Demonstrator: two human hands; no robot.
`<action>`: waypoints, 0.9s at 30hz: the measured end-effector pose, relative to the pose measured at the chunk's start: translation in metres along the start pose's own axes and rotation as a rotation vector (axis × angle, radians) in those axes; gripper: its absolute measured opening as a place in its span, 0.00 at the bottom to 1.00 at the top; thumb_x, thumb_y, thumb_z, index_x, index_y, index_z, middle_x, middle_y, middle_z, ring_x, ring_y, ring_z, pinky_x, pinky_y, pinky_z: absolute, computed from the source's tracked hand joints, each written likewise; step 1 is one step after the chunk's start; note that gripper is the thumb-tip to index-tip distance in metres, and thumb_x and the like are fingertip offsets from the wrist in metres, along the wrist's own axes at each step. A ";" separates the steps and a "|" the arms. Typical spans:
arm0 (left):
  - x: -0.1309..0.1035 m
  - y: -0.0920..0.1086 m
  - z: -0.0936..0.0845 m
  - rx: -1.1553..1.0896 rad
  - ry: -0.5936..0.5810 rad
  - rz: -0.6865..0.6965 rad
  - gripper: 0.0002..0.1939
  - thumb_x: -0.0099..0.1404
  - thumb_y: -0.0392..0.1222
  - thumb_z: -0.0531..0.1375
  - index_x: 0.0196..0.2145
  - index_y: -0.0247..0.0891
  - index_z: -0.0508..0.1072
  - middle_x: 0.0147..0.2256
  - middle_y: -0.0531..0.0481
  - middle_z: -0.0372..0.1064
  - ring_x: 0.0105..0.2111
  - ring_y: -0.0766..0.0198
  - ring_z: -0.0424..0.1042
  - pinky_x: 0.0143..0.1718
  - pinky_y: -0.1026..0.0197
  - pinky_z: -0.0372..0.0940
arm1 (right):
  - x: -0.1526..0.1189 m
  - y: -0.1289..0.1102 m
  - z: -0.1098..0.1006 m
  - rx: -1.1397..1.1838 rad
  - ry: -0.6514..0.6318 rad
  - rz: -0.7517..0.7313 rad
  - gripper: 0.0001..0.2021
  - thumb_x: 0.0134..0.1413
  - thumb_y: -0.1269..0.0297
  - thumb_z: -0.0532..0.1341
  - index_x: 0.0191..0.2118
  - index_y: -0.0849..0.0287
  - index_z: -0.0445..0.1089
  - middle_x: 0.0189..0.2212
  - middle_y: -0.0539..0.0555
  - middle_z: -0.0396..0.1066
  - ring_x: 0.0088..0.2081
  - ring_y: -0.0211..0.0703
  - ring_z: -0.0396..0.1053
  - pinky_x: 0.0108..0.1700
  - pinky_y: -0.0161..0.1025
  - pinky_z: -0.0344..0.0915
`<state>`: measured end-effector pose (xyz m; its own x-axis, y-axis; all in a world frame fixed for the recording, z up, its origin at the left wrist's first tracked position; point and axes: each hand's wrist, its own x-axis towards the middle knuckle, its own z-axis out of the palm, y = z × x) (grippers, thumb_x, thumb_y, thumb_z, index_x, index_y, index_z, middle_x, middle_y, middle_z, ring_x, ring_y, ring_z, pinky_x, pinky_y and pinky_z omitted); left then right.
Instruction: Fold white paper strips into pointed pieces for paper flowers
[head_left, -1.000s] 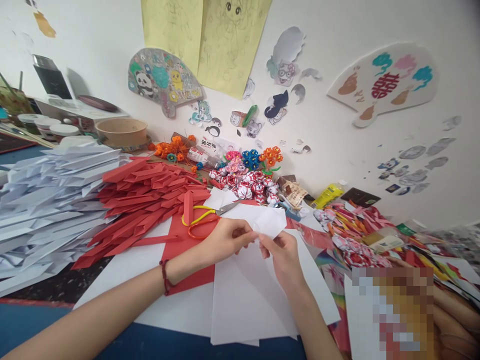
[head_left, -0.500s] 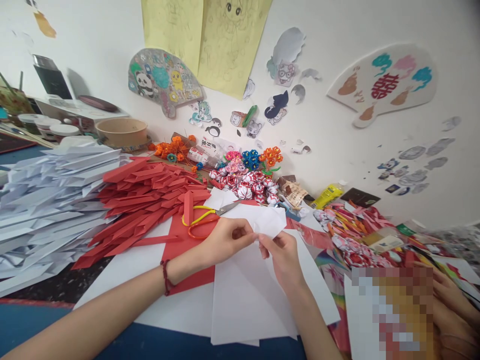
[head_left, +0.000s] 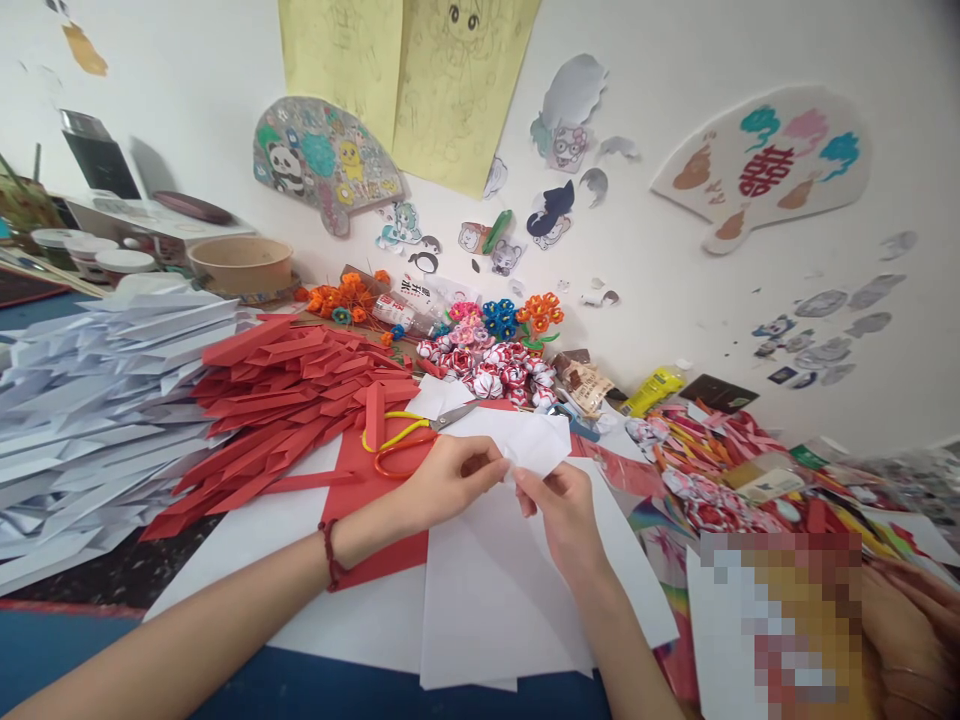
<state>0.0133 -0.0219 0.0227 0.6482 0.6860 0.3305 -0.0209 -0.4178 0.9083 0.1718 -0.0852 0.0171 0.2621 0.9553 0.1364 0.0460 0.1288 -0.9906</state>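
Between my two hands is a small piece of white paper (head_left: 544,443). My left hand (head_left: 457,478), with a dark red bracelet at its wrist, pinches the paper's near left corner between thumb and finger. Close beside it, my right hand (head_left: 559,505) pinches the same corner, its other fingers curled. Beneath them lie large white sheets (head_left: 499,600) and a red sheet (head_left: 390,535). Scissors (head_left: 405,440) with yellow and orange handles rest just left of my left hand, blades pointing away to the right.
Folded white strips (head_left: 97,400) and folded red strips (head_left: 300,390) are piled at the left. Paper flowers (head_left: 502,370) stand along the wall. At the right are more colored strips (head_left: 720,450) and another person's hand (head_left: 907,630).
The whole view has shifted very slightly. My hands keep their pinch on the white paper. The other person's hand at the right edge has moved a little.
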 end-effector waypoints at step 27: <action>0.002 -0.005 -0.002 0.002 0.129 -0.017 0.10 0.63 0.39 0.55 0.26 0.33 0.69 0.22 0.55 0.64 0.22 0.72 0.59 0.23 0.70 0.54 | 0.000 0.011 0.001 -0.055 -0.056 -0.005 0.13 0.49 0.57 0.66 0.26 0.62 0.68 0.20 0.49 0.66 0.20 0.33 0.60 0.23 0.33 0.59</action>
<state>0.0132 -0.0174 0.0195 0.5451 0.7639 0.3454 -0.0095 -0.4063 0.9137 0.1714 -0.0836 0.0059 0.2072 0.9684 0.1386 0.1005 0.1199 -0.9877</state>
